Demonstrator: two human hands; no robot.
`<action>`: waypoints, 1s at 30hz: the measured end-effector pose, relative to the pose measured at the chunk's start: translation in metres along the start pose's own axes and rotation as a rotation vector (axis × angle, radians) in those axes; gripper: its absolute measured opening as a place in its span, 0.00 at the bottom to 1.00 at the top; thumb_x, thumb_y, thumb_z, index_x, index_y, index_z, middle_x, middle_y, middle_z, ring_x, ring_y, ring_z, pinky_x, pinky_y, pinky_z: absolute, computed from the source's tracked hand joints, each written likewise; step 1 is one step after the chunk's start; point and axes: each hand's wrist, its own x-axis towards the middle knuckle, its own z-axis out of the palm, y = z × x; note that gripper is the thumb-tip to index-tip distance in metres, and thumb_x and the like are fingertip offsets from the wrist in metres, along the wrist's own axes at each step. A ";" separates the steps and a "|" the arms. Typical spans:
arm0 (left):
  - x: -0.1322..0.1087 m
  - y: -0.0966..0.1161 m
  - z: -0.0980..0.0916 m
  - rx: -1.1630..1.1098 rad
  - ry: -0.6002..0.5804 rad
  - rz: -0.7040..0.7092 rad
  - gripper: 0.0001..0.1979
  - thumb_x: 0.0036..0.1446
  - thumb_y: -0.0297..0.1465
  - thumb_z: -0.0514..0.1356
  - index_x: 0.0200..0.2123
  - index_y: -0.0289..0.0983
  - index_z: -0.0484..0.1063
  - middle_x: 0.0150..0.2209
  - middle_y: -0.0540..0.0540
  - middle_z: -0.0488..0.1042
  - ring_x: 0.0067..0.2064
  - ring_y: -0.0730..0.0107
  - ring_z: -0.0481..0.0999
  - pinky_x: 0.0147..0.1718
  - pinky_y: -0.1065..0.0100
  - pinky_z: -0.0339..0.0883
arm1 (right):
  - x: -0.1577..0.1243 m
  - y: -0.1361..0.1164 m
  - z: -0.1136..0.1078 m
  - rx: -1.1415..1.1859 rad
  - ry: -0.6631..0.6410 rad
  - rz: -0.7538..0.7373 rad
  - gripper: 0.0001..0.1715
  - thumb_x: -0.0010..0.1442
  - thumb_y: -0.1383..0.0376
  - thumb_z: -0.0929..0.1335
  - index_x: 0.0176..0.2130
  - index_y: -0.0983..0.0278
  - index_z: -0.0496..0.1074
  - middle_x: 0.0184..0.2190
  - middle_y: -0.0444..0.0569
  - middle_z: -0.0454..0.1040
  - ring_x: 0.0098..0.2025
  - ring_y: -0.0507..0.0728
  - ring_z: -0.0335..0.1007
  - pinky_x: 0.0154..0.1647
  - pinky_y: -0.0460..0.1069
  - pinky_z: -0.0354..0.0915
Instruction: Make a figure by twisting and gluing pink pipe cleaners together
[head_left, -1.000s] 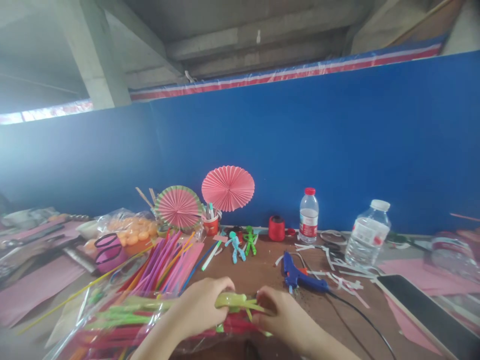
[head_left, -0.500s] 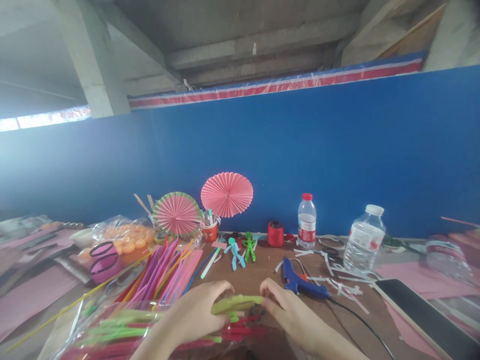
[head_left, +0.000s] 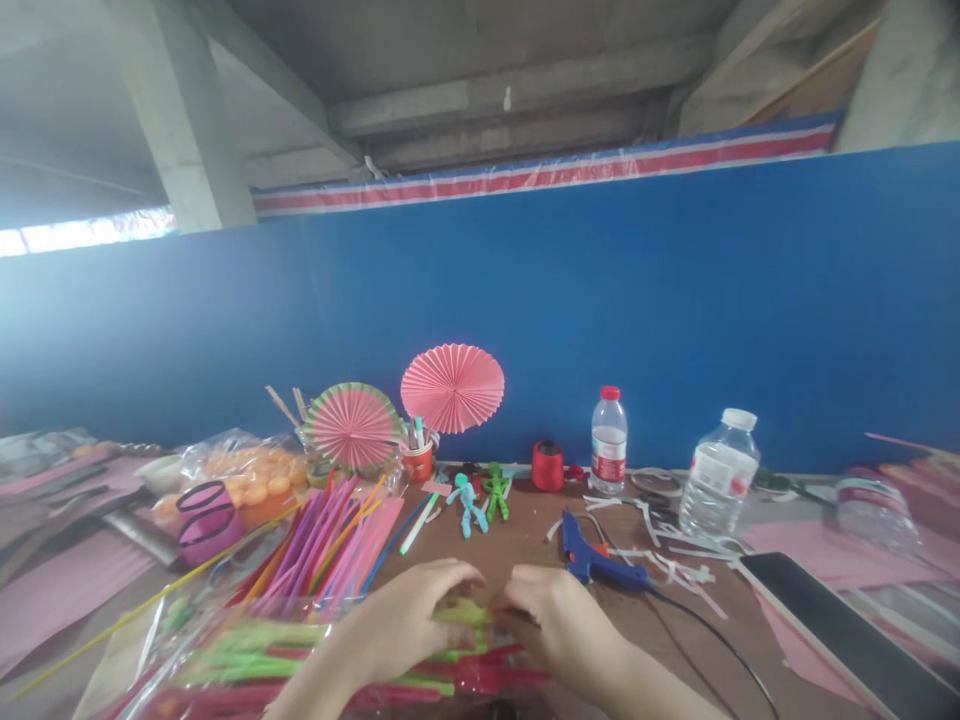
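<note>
My left hand (head_left: 416,615) is curled around a small yellow-green bundle of pipe cleaners (head_left: 463,612) at the front of the table. From the other side, the fingers of my right hand (head_left: 559,615) close on the bundle's right end, though motion blurs them. Under and beside my left forearm lies a clear plastic bag (head_left: 255,655) with green and red pipe cleaners in it. Just beyond my hands are a light-blue pipe-cleaner figure (head_left: 468,505) and a green one (head_left: 495,492).
A blue glue gun (head_left: 596,560) with a trailing cord lies right of my hands, near white paper strips (head_left: 682,570). Farther right are a phone (head_left: 840,630) and water bottles (head_left: 720,475). Purple and pink pipe cleaners (head_left: 322,535) and paper fans (head_left: 453,388) are to the left and back.
My hands have come closer together. My right hand moved left along the yellow-green bundle, and less of it shows between them. The view has shifted slightly.
</note>
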 end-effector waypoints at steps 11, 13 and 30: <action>0.005 0.011 -0.003 0.023 0.158 -0.004 0.16 0.43 0.23 0.55 0.38 0.39 0.71 0.35 0.51 0.75 0.35 0.67 0.72 0.34 0.71 0.63 | 0.010 -0.034 -0.012 0.118 0.327 -0.143 0.22 0.43 0.79 0.60 0.39 0.63 0.61 0.42 0.53 0.66 0.44 0.58 0.63 0.44 0.52 0.61; 0.005 0.007 -0.004 0.002 0.218 -0.034 0.14 0.45 0.25 0.56 0.38 0.38 0.72 0.36 0.50 0.76 0.38 0.65 0.73 0.37 0.70 0.63 | 0.002 -0.031 -0.013 0.066 0.485 -0.300 0.20 0.46 0.80 0.60 0.38 0.62 0.62 0.42 0.54 0.67 0.45 0.59 0.63 0.46 0.55 0.60; 0.000 0.005 -0.010 -0.008 0.251 0.001 0.16 0.50 0.31 0.59 0.45 0.43 0.69 0.46 0.48 0.73 0.48 0.62 0.70 0.48 0.67 0.61 | 0.010 -0.024 -0.022 0.456 0.073 0.154 0.19 0.50 0.74 0.59 0.34 0.65 0.76 0.27 0.45 0.76 0.29 0.52 0.68 0.30 0.43 0.60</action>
